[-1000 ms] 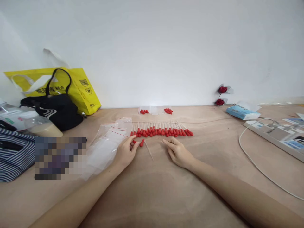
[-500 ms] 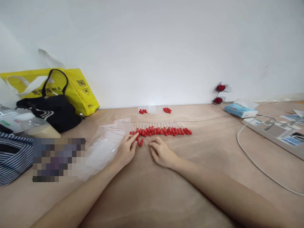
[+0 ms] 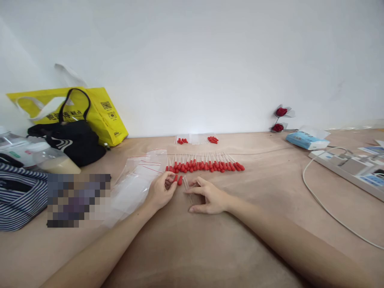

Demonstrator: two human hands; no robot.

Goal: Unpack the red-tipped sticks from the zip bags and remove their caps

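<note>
My left hand [image 3: 161, 189] is closed in a pinch on a red rubber dropper bulb [image 3: 175, 178]. Right beside it on the table lies a second red bulb [image 3: 180, 181]. My right hand [image 3: 208, 196] has thumb and forefinger apart, with the fingers over thin clear glass tubes [image 3: 186, 183] and touching or nearly touching them. Beyond both hands stretches a row of droppers [image 3: 207, 165], clear tubes pointing away and red bulbs towards me. Clear zip bags [image 3: 132, 188] with red seal lines are spread left of my left hand.
Farther back lie a few loose red bulbs [image 3: 182, 141] and another small group [image 3: 213, 139] on clear bags. A yellow bag [image 3: 112, 130], black bag [image 3: 78, 140] and bottle [image 3: 57, 160] stand left. Tissues [image 3: 306, 140], a power strip [image 3: 339, 162] and a white cable [image 3: 315, 196] lie right.
My left fingers have drawn back from the row and curled around a red bulb. My right hand has spread thumb from forefinger by the glass tubes. The view has shifted slightly.
</note>
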